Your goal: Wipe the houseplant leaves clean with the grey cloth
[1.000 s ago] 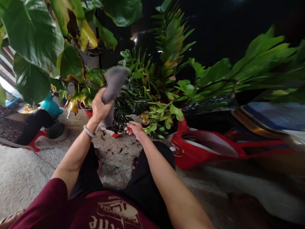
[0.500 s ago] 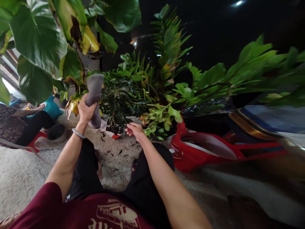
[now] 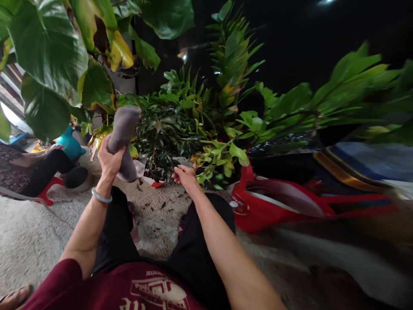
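Note:
My left hand [image 3: 109, 161] is wrapped round the middle of a plump grey sock [image 3: 127, 118], held upright with its top bent to the right. The sock's lower end hangs in front of a white patterned paper or card [image 3: 139, 167] on the ground. My right hand [image 3: 186, 177] is closed in a pinch, fingertips beside the dark-leaved plant [image 3: 161, 133]. Whatever the pinch holds, if anything, is too small to make out. Just right of that hand grow pale green leaves [image 3: 214, 159].
Large broad leaves [image 3: 48, 47] hang at the upper left. A red plastic basket [image 3: 258, 213] stands to the right. On the left, a person [image 3: 19, 168] sits on a red stool [image 3: 51, 189] near a dark bowl [image 3: 77, 178]. Rough concrete [image 3: 155, 224] lies between my feet.
My left hand has moved slightly left and down with the sock, which now leans more. My right hand keeps its pinch in nearly the same place.

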The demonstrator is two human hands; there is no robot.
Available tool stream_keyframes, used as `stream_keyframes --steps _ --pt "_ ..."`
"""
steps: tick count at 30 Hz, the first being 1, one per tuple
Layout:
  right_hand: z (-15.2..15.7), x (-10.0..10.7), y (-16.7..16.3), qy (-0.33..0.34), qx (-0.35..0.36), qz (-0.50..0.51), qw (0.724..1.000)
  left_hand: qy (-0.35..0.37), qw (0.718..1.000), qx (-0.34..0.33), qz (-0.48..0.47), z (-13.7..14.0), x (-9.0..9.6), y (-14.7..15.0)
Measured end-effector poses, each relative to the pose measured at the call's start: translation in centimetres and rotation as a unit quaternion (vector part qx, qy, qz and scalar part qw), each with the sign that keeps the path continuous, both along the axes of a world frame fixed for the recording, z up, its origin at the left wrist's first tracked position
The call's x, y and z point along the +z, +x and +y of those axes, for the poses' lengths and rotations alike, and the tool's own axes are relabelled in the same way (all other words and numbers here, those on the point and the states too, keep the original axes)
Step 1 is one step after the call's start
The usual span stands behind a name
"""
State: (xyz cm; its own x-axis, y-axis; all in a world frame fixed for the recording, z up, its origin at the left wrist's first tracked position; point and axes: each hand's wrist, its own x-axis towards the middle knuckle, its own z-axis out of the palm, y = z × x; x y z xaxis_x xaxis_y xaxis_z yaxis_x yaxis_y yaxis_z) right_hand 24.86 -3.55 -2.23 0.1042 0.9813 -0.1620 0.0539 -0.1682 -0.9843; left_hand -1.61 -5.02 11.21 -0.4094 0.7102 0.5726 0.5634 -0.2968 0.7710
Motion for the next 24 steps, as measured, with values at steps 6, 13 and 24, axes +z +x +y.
stream_keyframes --steps 6,13,24 --pt "0.1 -0.1 -0.4 0.005 -0.011 -0.001 1.0 -0.222 0.97 -0.098 0.027 -0.6 -7.1 1.6" --pt "-0.2 -0.1 0.1 -0.001 0.003 0.012 1.0 -0.145 0.984 -0.078 -0.075 -3.8 -6.0 0.5" --pt "-0.1 -0.2 -0.1 0.002 -0.005 0.026 1.0 -0.199 0.975 -0.099 0.003 -2.6 -10.2 2.2"
